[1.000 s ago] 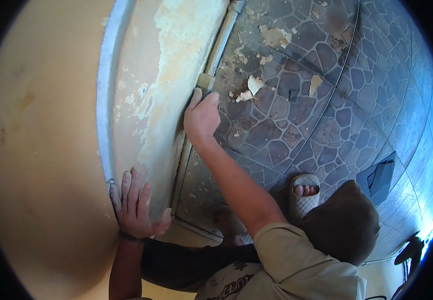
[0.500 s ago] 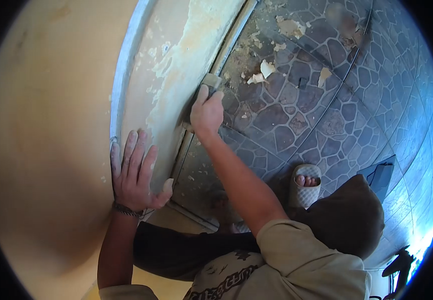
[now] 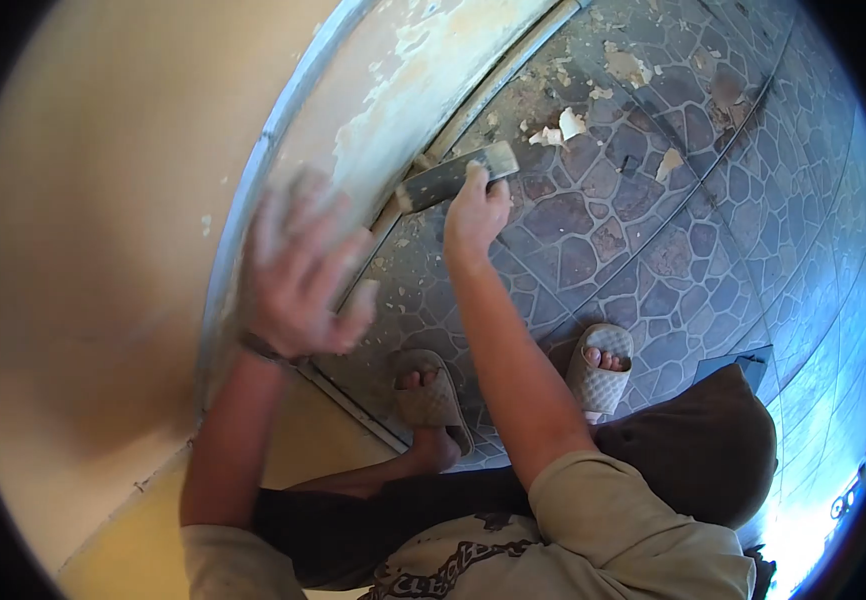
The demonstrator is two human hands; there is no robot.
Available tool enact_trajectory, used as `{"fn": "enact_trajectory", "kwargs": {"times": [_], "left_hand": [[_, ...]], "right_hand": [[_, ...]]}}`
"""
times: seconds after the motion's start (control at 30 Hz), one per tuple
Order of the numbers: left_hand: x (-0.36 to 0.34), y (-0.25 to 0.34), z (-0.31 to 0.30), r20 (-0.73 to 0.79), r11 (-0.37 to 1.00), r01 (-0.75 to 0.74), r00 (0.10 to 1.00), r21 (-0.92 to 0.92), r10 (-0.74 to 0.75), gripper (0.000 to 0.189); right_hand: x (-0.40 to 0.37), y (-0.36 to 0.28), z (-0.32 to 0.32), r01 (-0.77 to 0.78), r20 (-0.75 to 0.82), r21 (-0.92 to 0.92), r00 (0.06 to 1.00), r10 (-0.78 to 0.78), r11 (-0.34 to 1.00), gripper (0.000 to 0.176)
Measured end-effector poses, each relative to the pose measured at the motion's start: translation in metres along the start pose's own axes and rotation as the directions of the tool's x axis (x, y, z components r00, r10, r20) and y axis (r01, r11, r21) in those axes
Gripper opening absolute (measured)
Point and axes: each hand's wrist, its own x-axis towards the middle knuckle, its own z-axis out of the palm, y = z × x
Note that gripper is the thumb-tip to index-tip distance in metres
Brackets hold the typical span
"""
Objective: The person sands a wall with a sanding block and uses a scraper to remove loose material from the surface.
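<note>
My right hand (image 3: 475,218) grips a hand sanding block (image 3: 445,181), a long dark bar with pale, dusty ends. The block is turned crosswise near the foot of the wall, one end by the base edge and the other over the floor. Patchy plaster with peeled paint covers the low wall section (image 3: 383,120). Blurred by motion, my left hand (image 3: 305,270) has its fingers spread and holds nothing; it overlaps the wall and its blue-grey ledge (image 3: 271,130) in this view.
Paint flakes (image 3: 559,128) and dust lie on the stone-patterned floor (image 3: 553,225) along the wall. A dark line (image 3: 723,150) crosses the paving. My sandalled feet (image 3: 433,395) are close below the hands. At the right, a grey flat object (image 3: 738,368) lies beyond my knee.
My right hand has drawn the sanding block away from the wall base and swung it crosswise. My left hand, earlier flat on the wall, has shifted and is blurred. The view has shifted a little.
</note>
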Motion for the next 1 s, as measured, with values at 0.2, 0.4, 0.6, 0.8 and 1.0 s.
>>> {"fn": "enact_trajectory", "kwargs": {"times": [0.2,0.4,0.6,0.8,1.0], "left_hand": [[-0.098,0.082,0.145,0.349,0.169,0.749,0.479,-0.640,-0.805,0.043],[-0.019,0.060,0.180,0.721,-0.754,-0.193,0.219,-0.628,-0.657,0.042],[0.028,0.034,0.223,0.694,-0.646,-0.472,0.095,-0.600,-0.714,0.039],[-0.045,0.036,0.203,0.738,-0.706,-0.345,0.055,-0.618,-0.672,0.047],[0.070,0.023,0.188,0.744,-0.737,-0.323,0.128,-0.594,-0.656,0.029]], "right_hand": [[-0.042,0.037,0.002,0.079,0.271,-0.131,0.962,-0.041,0.988,0.034],[-0.001,0.016,0.011,0.347,0.389,-0.321,0.897,-0.212,0.881,0.039],[0.023,0.003,0.016,0.454,0.434,-0.358,0.854,-0.286,0.816,0.042],[-0.022,0.033,0.017,0.427,0.451,-0.391,0.861,-0.235,0.815,0.048],[0.058,-0.014,0.017,0.401,0.425,-0.403,0.878,-0.220,0.823,0.054]]}}
